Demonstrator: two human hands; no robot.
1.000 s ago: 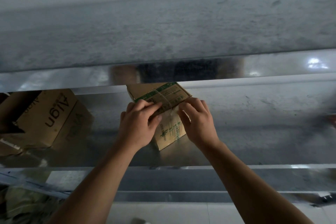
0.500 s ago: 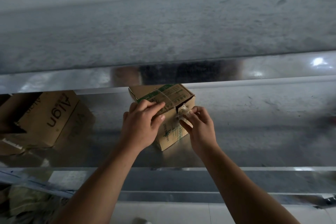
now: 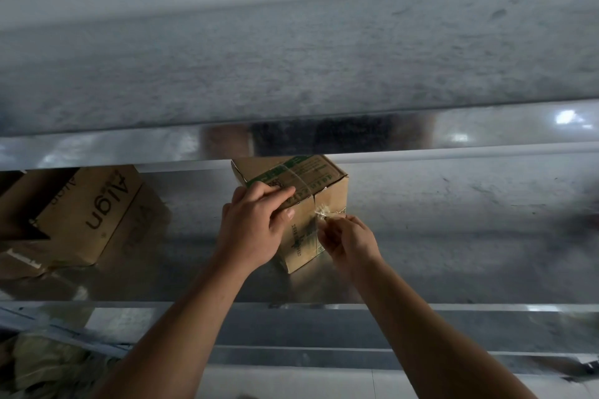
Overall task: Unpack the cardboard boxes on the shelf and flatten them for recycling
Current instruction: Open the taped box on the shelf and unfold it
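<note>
We see small box (image 3: 304,236) on metal shelf (image 3: 453,236), mid-frame | our left hand (image 3: 256,223) grips its top edge, fingers curled | our right hand (image 3: 350,240), at its 4 o'clock, pinches what looks like loose tape (image 3: 323,211) | Align box (image 3: 87,214) at 9 o'clock, apart.

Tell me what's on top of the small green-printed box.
On the box, the left hand grips the near top edge; clear tape crosses the closed top. The upper shelf rim hides the far part; contents unseen.

Bare forearms on both sides, long and lean; the left hand (image 3: 256,223) and right hand (image 3: 351,244) are bare as well.
</note>
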